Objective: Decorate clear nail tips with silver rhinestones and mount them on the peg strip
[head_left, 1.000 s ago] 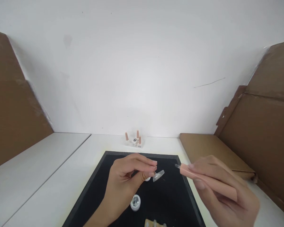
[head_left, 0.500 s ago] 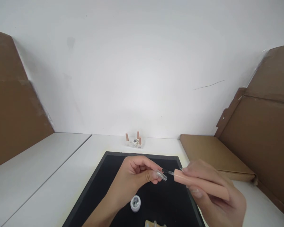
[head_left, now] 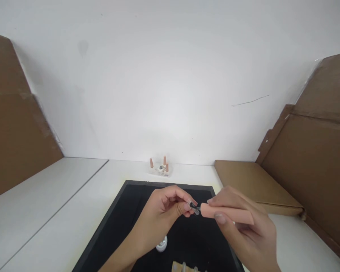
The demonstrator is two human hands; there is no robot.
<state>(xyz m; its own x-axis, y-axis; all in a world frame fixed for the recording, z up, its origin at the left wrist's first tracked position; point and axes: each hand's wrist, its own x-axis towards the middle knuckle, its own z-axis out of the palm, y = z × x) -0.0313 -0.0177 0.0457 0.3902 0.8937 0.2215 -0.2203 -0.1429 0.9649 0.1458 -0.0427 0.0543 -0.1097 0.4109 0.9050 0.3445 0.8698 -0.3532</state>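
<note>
Left hand (head_left: 166,211), pinching nail tip (head_left: 196,212); right hand (head_left: 249,234), holding brush (head_left: 226,214)

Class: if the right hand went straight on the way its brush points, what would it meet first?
Most likely the clear nail tip pinched in the left hand: the brush in the right hand overlaps it in the picture, though one view cannot settle whether they touch.

The left hand (head_left: 170,207) partly hid the clear nail tip (head_left: 197,212) and white pot (head_left: 162,245), the bottom edge cropped the tan block (head_left: 178,267), the far bottles (head_left: 167,168) were too tiny to read
</note>
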